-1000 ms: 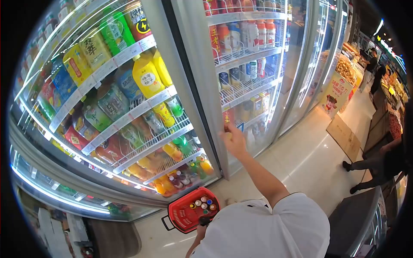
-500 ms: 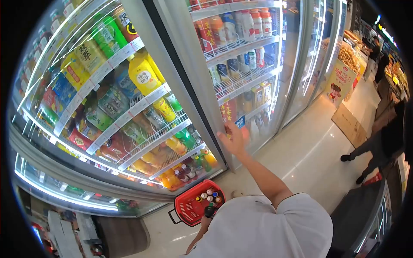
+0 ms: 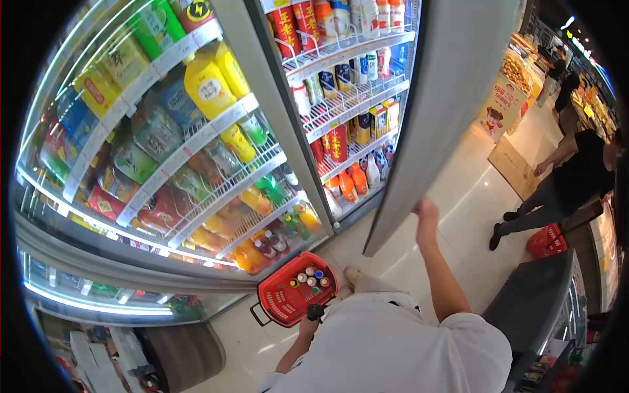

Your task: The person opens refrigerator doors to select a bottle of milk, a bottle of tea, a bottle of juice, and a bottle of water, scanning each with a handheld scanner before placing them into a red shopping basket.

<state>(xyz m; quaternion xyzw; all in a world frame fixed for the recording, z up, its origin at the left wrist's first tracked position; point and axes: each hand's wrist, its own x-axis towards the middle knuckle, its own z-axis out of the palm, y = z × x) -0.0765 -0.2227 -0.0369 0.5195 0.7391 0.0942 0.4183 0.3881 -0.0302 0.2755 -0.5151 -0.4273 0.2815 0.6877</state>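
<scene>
My right hand [image 3: 427,219] is closed at the outer edge of a glass cooler door [image 3: 432,124], which stands swung out; its fingertips are partly hidden by the door. Behind it, the opened cooler shows red cans [image 3: 337,143], orange bottles [image 3: 352,182] and white bottles on wire shelves. Low beside my body, my left hand [image 3: 308,327] is closed round the black handle [image 3: 316,312] of a red shopping basket [image 3: 270,288]. Several capped bottles [image 3: 310,280] stand upright in the basket, seen from above.
To the left, a closed glass cooler holds yellow bottles [image 3: 208,85] and many other drinks. A person in black [image 3: 580,170] stands at the right near another red basket [image 3: 547,242]. A dark counter [image 3: 524,308] is at my right; flattened cardboard [image 3: 514,167] lies on the floor.
The cooler door has swung open to the right, with my right hand moving right along with it. My left hand stays at the basket handle. The person in black shows more fully.
</scene>
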